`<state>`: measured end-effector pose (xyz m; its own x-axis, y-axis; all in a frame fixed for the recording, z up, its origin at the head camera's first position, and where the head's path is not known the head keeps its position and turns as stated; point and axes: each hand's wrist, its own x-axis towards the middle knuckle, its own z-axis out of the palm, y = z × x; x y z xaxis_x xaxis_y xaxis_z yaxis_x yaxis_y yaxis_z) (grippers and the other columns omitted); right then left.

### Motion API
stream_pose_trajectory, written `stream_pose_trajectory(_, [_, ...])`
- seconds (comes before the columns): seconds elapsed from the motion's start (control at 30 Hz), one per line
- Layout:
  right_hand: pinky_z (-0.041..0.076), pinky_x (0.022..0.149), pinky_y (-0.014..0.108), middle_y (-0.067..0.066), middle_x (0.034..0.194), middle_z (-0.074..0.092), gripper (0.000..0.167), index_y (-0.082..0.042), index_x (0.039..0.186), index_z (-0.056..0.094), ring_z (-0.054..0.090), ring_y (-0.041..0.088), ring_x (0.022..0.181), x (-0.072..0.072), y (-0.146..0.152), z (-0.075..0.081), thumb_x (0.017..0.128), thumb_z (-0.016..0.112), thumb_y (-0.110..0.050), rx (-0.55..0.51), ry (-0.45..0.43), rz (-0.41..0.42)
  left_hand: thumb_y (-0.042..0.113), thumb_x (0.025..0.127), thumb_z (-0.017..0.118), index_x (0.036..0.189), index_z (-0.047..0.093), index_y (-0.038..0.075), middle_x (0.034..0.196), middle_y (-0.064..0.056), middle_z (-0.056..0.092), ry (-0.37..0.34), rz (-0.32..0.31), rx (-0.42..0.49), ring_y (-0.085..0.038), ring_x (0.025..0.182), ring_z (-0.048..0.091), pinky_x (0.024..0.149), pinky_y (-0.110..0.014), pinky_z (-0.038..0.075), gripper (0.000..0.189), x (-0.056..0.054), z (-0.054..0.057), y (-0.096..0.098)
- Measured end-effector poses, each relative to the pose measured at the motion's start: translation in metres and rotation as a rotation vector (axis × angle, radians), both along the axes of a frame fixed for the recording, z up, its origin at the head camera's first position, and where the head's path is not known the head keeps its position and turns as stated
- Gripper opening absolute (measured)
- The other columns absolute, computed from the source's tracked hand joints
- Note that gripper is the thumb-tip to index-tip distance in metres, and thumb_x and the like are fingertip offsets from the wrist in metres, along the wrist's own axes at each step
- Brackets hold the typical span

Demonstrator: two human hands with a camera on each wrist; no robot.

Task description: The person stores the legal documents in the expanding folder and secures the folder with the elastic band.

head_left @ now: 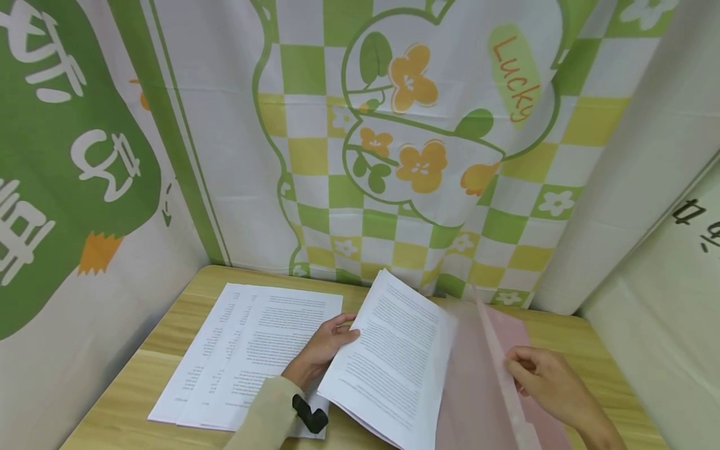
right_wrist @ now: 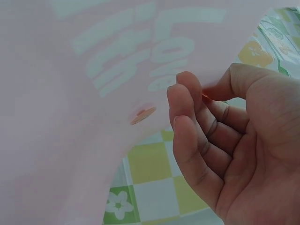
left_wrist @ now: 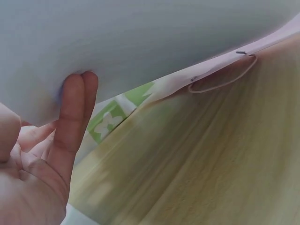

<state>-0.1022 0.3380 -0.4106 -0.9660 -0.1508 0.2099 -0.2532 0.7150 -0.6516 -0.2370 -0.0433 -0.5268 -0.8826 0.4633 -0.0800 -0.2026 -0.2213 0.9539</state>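
My left hand [head_left: 319,347] holds a sheaf of printed paper [head_left: 394,350] by its left edge, thumb on top. In the left wrist view, the hand's fingers [left_wrist: 72,112] lie beneath the pale sheaf [left_wrist: 140,42]. Just to the right is a translucent pink folder [head_left: 469,381], its cover lifted. At the cover's edge, my right hand [head_left: 554,381] pinches it between thumb and fingers. The right wrist view shows white "Love" lettering on the folder [right_wrist: 61,140] and a small orange fastener [right_wrist: 143,115]. How far the sheaf sits inside the folder is hidden.
Several overlapping printed sheets [head_left: 270,350] lie on the left of the wooden table [head_left: 163,337]. A thin cord loop [left_wrist: 225,85] hangs from the pink edge in the left wrist view. Patterned curtain [head_left: 416,187] hangs close behind the table, with cloth at both sides.
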Motion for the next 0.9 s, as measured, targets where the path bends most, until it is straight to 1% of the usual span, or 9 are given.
stream_pose_trajectory(0.17, [0.048,0.053,0.026,-0.012,0.063,0.053,0.027,-0.019,0.079,0.063,0.057,0.009,0.057,-0.001,0.001,-0.004,0.1,0.063,-0.003,-0.008,0.016,0.0,0.007,0.101,0.062,0.15,0.043,-0.006,0.115,-0.017,0.069,0.014,0.032,-0.017,-0.021,0.087,0.071,0.07,-0.03,0.058,0.053,0.006,0.002,0.006])
stream_pose_trajectory(0.27, [0.049,0.053,0.026,-0.012,0.063,0.053,0.027,-0.019,0.079,0.062,0.057,0.01,0.057,-0.001,0.001,-0.006,0.1,0.063,-0.002,-0.013,0.024,-0.005,0.007,0.102,0.062,0.15,0.043,-0.005,0.115,-0.017,0.069,0.008,0.051,-0.021,-0.021,0.087,0.071,0.071,-0.03,0.057,0.053,0.009,0.001,0.011])
stream_pose_trajectory(0.43, [0.049,0.052,0.026,-0.012,0.062,0.054,0.027,-0.02,0.078,0.062,0.058,0.01,0.056,-0.001,0.001,-0.006,0.099,0.064,-0.002,-0.021,0.041,-0.003,0.008,0.102,0.062,0.149,0.044,-0.005,0.116,-0.017,0.07,0.018,0.068,-0.02,-0.02,0.089,0.07,0.074,-0.03,0.056,0.052,0.014,0.0,0.02])
stream_pose_trajectory(0.57, [0.049,0.052,0.026,-0.012,0.062,0.054,0.027,-0.02,0.079,0.063,0.058,0.01,0.056,-0.001,0.0,-0.006,0.099,0.064,-0.002,-0.021,0.048,-0.007,0.012,0.103,0.062,0.151,0.043,-0.003,0.118,-0.016,0.07,0.007,0.05,-0.025,-0.021,0.091,0.07,0.074,-0.031,0.056,0.053,0.019,0.001,0.026])
stream_pose_trajectory(0.7, [0.049,0.052,0.027,-0.013,0.062,0.053,0.027,-0.02,0.079,0.063,0.058,0.009,0.056,-0.001,0.0,-0.006,0.099,0.064,-0.002,-0.022,0.05,-0.004,0.014,0.104,0.062,0.153,0.04,-0.001,0.117,-0.015,0.07,-0.011,0.038,-0.023,-0.022,0.091,0.071,0.072,-0.032,0.056,0.055,0.024,0.002,0.029])
stream_pose_trajectory(0.8, [0.05,0.052,0.027,-0.013,0.062,0.053,0.027,-0.02,0.079,0.063,0.057,0.009,0.056,-0.001,-0.001,-0.006,0.098,0.064,-0.002,-0.022,0.056,0.002,0.013,0.104,0.061,0.153,0.04,0.0,0.115,-0.015,0.07,-0.021,0.027,-0.007,-0.023,0.09,0.071,0.071,-0.032,0.057,0.055,0.026,0.002,0.032])
stream_pose_trajectory(0.9, [0.05,0.052,0.027,-0.014,0.062,0.053,0.028,-0.021,0.079,0.062,0.057,0.008,0.055,-0.001,-0.001,-0.006,0.098,0.064,-0.002,-0.02,0.063,0.002,0.014,0.105,0.059,0.152,0.041,0.0,0.114,-0.015,0.07,-0.028,-0.001,-0.001,-0.023,0.09,0.071,0.07,-0.032,0.058,0.052,0.027,0.001,0.033])
